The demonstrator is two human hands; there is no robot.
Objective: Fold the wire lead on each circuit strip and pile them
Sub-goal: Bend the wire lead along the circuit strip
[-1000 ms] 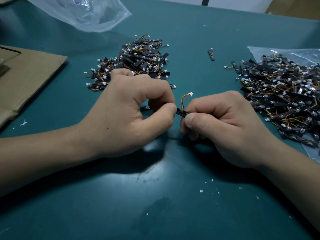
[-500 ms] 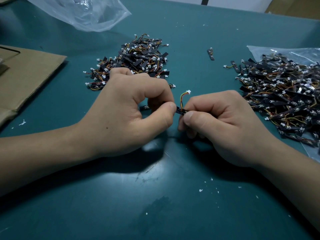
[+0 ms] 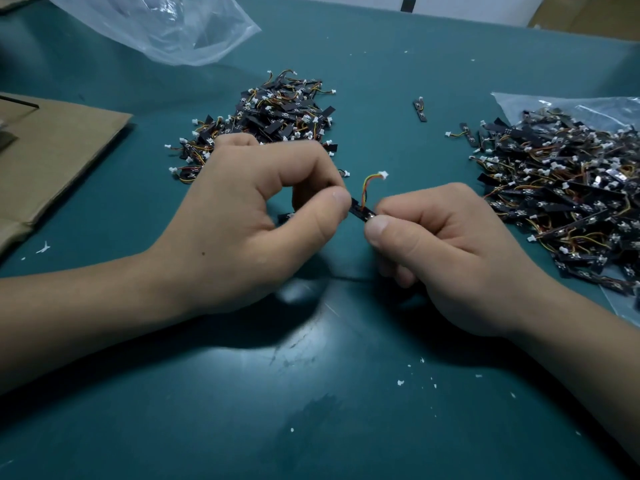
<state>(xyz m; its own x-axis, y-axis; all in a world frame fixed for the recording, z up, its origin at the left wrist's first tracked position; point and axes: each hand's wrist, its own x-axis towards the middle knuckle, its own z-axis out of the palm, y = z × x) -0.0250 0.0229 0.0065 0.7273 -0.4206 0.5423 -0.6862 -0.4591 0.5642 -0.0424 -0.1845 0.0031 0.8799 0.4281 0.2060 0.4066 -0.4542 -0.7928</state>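
Note:
Both hands hold one small black circuit strip [image 3: 360, 211] over the middle of the green table. My left hand [image 3: 256, 223] pinches its left end between thumb and forefinger. My right hand [image 3: 446, 251] pinches its right end. The strip's coloured wire lead [image 3: 367, 188] curves up from the strip to a white connector [image 3: 383, 174]. A pile of strips [image 3: 273, 116] lies behind my left hand. A larger heap of strips [image 3: 568, 192] lies to the right on a clear plastic bag [image 3: 588, 105].
Flat brown cardboard [image 3: 52, 157] lies at the left edge. An empty clear plastic bag [image 3: 166, 26] sits at the back left. A single strip [image 3: 420, 110] lies alone between the two piles, another loose strip [image 3: 465, 133] near the right heap. White crumbs dot the table.
The hands have barely shifted. The gap between the two thumbs has widened slightly, showing more of the strip, and the wire lead stands up a bit more to the right.

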